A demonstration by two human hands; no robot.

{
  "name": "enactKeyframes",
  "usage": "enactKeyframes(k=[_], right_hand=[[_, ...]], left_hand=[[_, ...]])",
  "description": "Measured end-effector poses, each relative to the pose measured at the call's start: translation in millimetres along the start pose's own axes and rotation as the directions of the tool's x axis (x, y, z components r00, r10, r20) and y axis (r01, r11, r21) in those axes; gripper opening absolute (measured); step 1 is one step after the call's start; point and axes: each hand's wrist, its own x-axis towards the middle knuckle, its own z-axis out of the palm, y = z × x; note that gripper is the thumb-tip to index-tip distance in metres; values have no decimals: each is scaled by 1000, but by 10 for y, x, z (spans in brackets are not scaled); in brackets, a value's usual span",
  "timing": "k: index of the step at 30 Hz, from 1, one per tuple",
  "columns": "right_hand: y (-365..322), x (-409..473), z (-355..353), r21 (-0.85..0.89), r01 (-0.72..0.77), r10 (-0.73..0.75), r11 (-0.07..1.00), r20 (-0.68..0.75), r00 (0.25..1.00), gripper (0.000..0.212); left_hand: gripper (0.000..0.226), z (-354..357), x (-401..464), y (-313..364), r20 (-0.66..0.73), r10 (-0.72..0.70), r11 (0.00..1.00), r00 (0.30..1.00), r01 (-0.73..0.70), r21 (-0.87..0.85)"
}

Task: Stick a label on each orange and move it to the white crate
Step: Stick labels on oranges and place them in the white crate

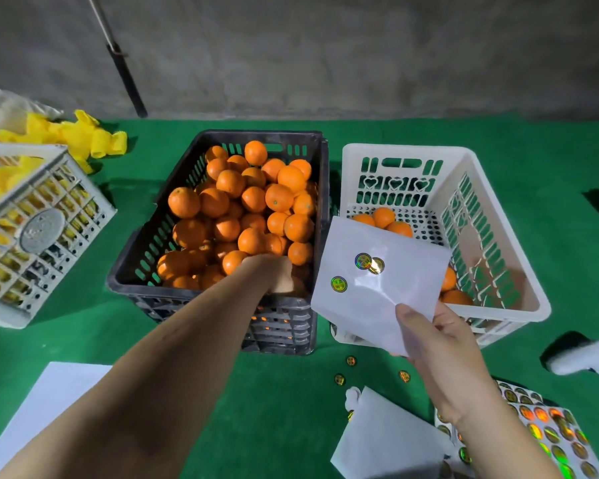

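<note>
Green felt covers the bench under both hands. The left hand reaches down into the black slatted plastic crate, at its near right corner, among the round oranges that fill it; its fingers are hidden behind the wrist, so I cannot tell if they grip a fruit. The right hand pinches the lower edge of a white glossy backing sheet between thumb and fingers and holds it up, tilted, over the near left corner of the white perforated plastic crate. Three round shiny labels are on this sheet. A few labelled-looking oranges lie in the white crate beyond the sheet. Below the right hand lie loose round stickers, another white sheet and a full sheet of holographic labels. Far to the left of the left hand stands a grey crate with yellow foam nets.
</note>
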Motion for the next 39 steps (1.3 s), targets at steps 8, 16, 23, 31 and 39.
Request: enactKeyframes(k=[8,16,23,31,39], right_hand=[[-8,-9,-80,-14,23,-23,1000,-27,999,30],[-234,-129,-169,-198,162,-147,967,88,985,28],[-299,-361,-10,-799,408,-674,442,4,738,75],[-486,-431,112,-709,682,-667,180,422,614,36],[-432,-384,64,-538,648,-540,539,370,756,16]], left_hand=[[59,6,-814,-145,-663,-81,629,745,-477,-613],[113,696,-1683,317,-477,315,-290,821,-395,-872],[122,841,-1688,399,-466,183,-371,866,-378,-848],[64,958,-1675,386,-530,257,-324,808,-445,-835],[53,958,-1745,376,-569,304,-202,764,-532,-822]])
